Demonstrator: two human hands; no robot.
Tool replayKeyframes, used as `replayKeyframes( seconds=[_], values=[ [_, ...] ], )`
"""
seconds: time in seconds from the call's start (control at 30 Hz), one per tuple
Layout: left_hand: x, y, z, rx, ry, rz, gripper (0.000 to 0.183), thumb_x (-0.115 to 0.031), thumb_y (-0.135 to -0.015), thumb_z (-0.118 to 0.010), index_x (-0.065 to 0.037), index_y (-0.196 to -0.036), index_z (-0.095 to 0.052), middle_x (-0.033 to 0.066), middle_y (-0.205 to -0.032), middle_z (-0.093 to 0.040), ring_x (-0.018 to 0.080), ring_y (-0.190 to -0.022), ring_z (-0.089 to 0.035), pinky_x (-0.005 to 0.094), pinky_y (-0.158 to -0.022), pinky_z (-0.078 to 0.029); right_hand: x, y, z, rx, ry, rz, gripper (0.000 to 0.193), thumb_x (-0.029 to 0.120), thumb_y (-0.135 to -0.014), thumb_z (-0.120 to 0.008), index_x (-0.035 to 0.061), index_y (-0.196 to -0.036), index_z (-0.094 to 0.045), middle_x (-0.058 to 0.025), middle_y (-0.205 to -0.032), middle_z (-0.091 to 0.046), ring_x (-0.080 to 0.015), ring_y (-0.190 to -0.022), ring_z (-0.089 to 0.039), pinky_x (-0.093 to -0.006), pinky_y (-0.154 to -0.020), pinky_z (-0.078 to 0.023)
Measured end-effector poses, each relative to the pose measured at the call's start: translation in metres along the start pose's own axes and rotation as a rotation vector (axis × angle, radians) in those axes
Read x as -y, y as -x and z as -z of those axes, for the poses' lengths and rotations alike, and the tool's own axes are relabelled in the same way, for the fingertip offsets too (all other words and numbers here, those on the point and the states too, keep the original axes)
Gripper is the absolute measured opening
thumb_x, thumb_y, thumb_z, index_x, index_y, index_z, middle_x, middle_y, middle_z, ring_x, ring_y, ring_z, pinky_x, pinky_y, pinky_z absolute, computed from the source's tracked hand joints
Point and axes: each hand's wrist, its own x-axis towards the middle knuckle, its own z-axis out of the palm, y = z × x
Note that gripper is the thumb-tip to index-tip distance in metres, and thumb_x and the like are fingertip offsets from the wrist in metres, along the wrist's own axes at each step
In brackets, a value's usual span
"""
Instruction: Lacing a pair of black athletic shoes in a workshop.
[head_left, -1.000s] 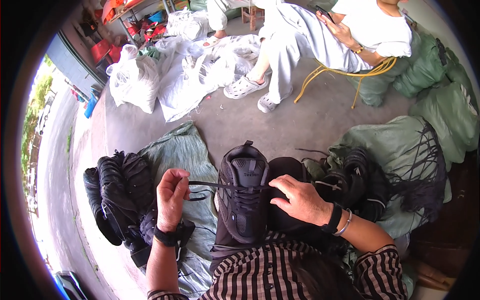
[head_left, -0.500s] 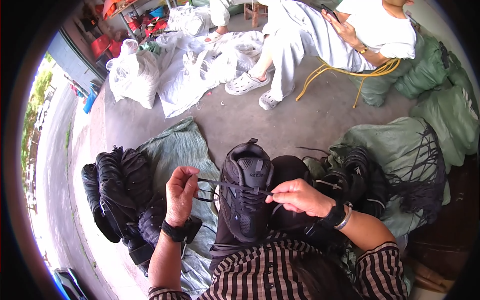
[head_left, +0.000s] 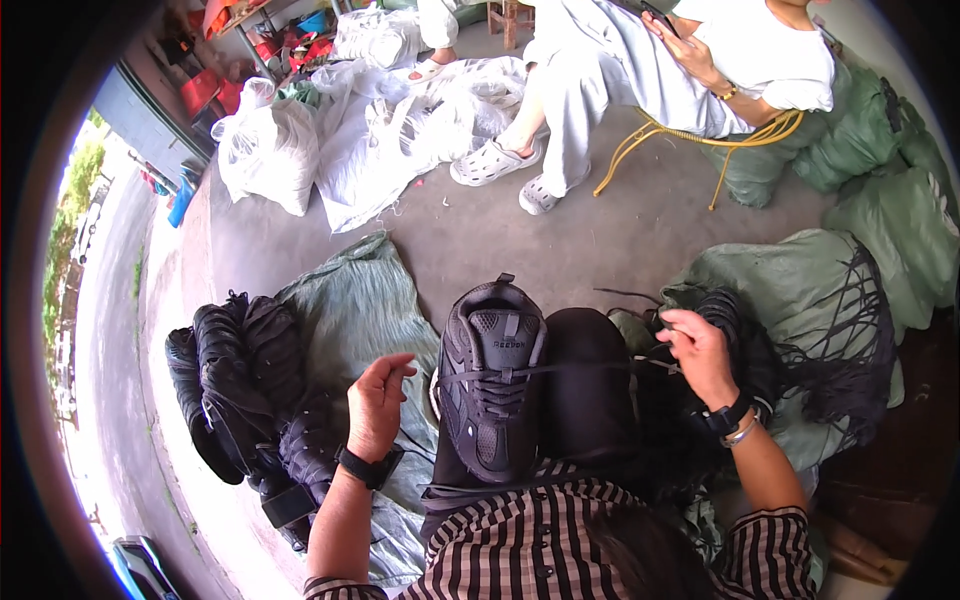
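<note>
A black lace-up sneaker [head_left: 492, 385] rests on my lap, toe toward me and its padded tongue upright. Its dark lace [head_left: 580, 368] crosses the front and stretches right over my dark trouser leg toward my right hand. My left hand [head_left: 378, 405] is raised just left of the shoe, fingers bent with a gap at the thumb, and no lace shows in it. My right hand [head_left: 703, 358] is farther out to the right, thumb and forefinger apart, by a pile of dark shoes [head_left: 735, 320]. The lace's far end is hard to make out near that hand.
More black shoes [head_left: 245, 375] are heaped at my left beside a green woven sheet [head_left: 345, 300]. Loose dark laces [head_left: 835, 360] drape over a green sack [head_left: 770, 265] at right. Ahead, a person in pale clogs [head_left: 495, 163] sits on a yellow chair [head_left: 640, 135], near white bags [head_left: 268, 150].
Both hands have moved apart, the right one well to the right, away from the shoe. The left hand has let go of the lace. The lace now stretches out on the right side.
</note>
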Motion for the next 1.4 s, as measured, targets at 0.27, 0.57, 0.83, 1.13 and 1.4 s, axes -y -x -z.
replayKeyframes(
  seconds=[0.27, 0.57, 0.83, 1.13, 1.4],
  values=[
    [-0.042, 0.013, -0.032, -0.004, 0.539, -0.013, 0.034, -0.004, -0.094, -0.052, 0.000, -0.127, -0.045, 0.0094, -0.089, -0.066, 0.0127, -0.081, -0.062, 0.0255, -0.079, -0.050, 0.091, -0.005, -0.080, 0.449, -0.169, -0.003, 0.018, -0.003, -0.088, -0.053, -0.0007, -0.105, -0.056, -0.0111, -0.083, -0.067, -0.0143, -0.071, -0.066, -0.0260, -0.064, -0.052],
    [-0.037, 0.017, -0.032, 0.252, 0.463, 0.061, 0.020, -0.025, -0.094, -0.057, -0.005, -0.092, -0.057, -0.0013, -0.069, -0.059, 0.0028, -0.056, -0.043, 0.0168, -0.051, -0.033, 0.084, 0.020, -0.088, 0.324, 0.121, 0.252, 0.004, 0.011, -0.081, -0.063, 0.0067, -0.080, -0.063, -0.0123, -0.071, -0.064, -0.0312, -0.068, -0.063, -0.0381, -0.058, -0.049],
    [-0.034, 0.011, -0.028, 0.247, 0.400, 0.069, 0.016, -0.015, -0.092, -0.058, -0.001, -0.085, -0.060, -0.0025, -0.076, -0.056, 0.0051, -0.070, -0.046, 0.0208, -0.065, -0.039, 0.099, 0.008, -0.082, 0.386, -0.238, 0.044, 0.004, -0.004, -0.087, -0.053, 0.0005, -0.088, -0.053, -0.0070, -0.075, -0.063, -0.0132, -0.056, -0.060, -0.0243, -0.054, -0.050],
    [-0.051, -0.006, -0.023, 0.382, 0.335, 0.189, 0.015, -0.015, -0.084, -0.059, -0.002, -0.076, -0.060, -0.0033, -0.070, -0.054, 0.0051, -0.066, -0.046, 0.0221, -0.060, -0.038, 0.088, 0.010, -0.084, 0.494, -0.335, -0.162, 0.014, -0.003, -0.087, -0.055, -0.0029, -0.100, -0.060, -0.0065, -0.081, -0.067, -0.0061, -0.062, -0.059, -0.0212, -0.054, -0.049],
    [-0.063, -0.002, -0.040, 0.069, -0.180, -0.214, 0.013, -0.014, -0.081, -0.062, -0.003, -0.075, -0.058, 0.0007, -0.066, -0.055, 0.0090, -0.060, -0.046, 0.0272, -0.058, -0.040, 0.086, 0.012, -0.091, 0.435, -0.219, -0.045, 0.008, 0.007, -0.083, -0.064, -0.0007, -0.080, -0.061, -0.0071, -0.062, -0.062, -0.0124, -0.055, -0.060, -0.0262, -0.053, -0.046]
  ],
)
